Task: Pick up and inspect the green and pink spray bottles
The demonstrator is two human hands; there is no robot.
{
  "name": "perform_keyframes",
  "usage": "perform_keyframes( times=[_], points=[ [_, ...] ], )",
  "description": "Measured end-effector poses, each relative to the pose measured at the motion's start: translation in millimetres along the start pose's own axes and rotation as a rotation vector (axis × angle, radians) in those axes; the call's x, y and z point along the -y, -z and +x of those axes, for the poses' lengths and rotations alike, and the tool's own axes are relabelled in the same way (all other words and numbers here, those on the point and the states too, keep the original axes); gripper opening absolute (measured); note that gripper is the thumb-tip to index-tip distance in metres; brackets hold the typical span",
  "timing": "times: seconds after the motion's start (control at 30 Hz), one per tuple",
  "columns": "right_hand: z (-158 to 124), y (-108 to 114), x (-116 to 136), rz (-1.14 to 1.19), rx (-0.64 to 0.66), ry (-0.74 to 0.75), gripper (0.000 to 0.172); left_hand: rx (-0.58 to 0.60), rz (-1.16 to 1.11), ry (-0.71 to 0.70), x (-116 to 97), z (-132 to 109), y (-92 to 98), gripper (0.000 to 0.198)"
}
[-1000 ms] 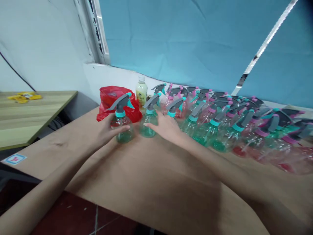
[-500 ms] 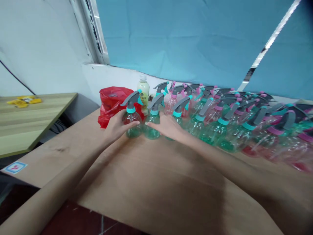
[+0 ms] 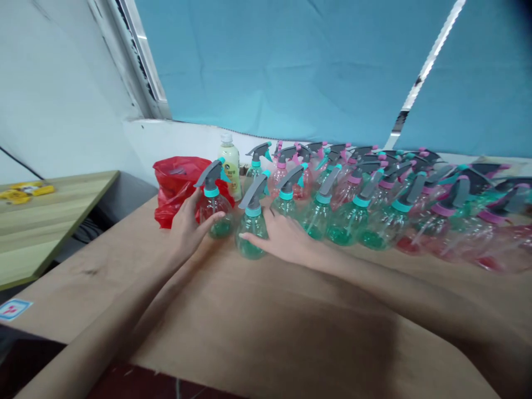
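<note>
Clear green-tinted spray bottles with grey trigger heads and teal collars stand on a wooden table. My left hand [image 3: 187, 230] is around the left side of the leftmost bottle [image 3: 215, 213], thumb across its front. Just to the right, my right hand [image 3: 276, 235] grips another green bottle [image 3: 250, 241], which stands nearer the table's front than its neighbours; the thumb lies on its front and the fingers are partly hidden behind it. Right of my right hand, a row of green bottles [image 3: 316, 216] continues.
Pink-collared bottles [image 3: 446, 230] stand among several more at the right and back. A red plastic bag [image 3: 170, 185] and a pale yellow bottle [image 3: 231, 166] are behind my left hand. Yellow items [image 3: 27, 191] lie on a side table [image 3: 50, 216].
The bottle at my right hand has come forward out of the row and now tilts slightly. My left hand stays at the leftmost bottle. The camera view has shifted a little.
</note>
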State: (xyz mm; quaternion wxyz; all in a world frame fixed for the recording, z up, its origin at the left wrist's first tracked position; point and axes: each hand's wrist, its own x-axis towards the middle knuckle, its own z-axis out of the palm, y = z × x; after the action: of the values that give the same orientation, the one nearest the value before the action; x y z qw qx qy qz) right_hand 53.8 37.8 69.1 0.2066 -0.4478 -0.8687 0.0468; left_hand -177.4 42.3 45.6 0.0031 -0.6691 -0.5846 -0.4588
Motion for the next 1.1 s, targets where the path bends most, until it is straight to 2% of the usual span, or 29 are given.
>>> perform_keyframes(
  times=[0.07, 0.17, 0.27, 0.4, 0.5, 0.57, 0.73, 0.9, 1.1],
  points=[
    [-5.5, 0.5, -0.8, -0.003, -0.001, 0.003, 0.075, -0.113, -0.011, 0.007, 1.5, -8.1, 3.0, 0.065],
    [-14.5, 1.7, -1.6, -0.007, 0.004, -0.008, 0.075, -0.156, -0.108, 0.062, -12.1, -25.0, 12.1, 0.056],
    [-25.2, 3.3, -2.4, 0.012, -0.023, 0.021, 0.074, -0.073, -0.163, 0.108, -44.0, -43.7, 21.5, 0.05],
    [-41.9, 7.8, -3.3, 0.05, -0.047, 0.053, 0.069, 0.226, -0.182, -0.021, -87.6, -60.3, 18.4, 0.059],
    [-56.9, 13.6, -4.4, 0.064, -0.037, 0.062, 0.063, 0.36, -0.223, -0.061, -111.3, -64.1, 2.0, 0.07],
    [-68.4, 19.0, -5.9, 0.075, -0.038, 0.059, 0.061, 0.4, -0.263, -0.067, -126.6, -64.1, -11.6, 0.062],
    [-99.0, 34.8, -17.2, 0.082, -0.052, 0.058, 0.066, 0.334, -0.472, 0.031, -174.6, -61.5, -40.6, 0.052],
    [-125.9, 45.7, -45.2, 0.019, -0.048, 0.028, 0.075, 0.442, -0.607, -0.011, -215.4, -55.5, -66.3, 0.035],
    [-154.9, 56.5, -85.8, 0.056, -0.121, -0.016, 0.084, 0.532, -0.702, -0.095, -239.8, -53.3, -109.0, 0.027]
  ],
)
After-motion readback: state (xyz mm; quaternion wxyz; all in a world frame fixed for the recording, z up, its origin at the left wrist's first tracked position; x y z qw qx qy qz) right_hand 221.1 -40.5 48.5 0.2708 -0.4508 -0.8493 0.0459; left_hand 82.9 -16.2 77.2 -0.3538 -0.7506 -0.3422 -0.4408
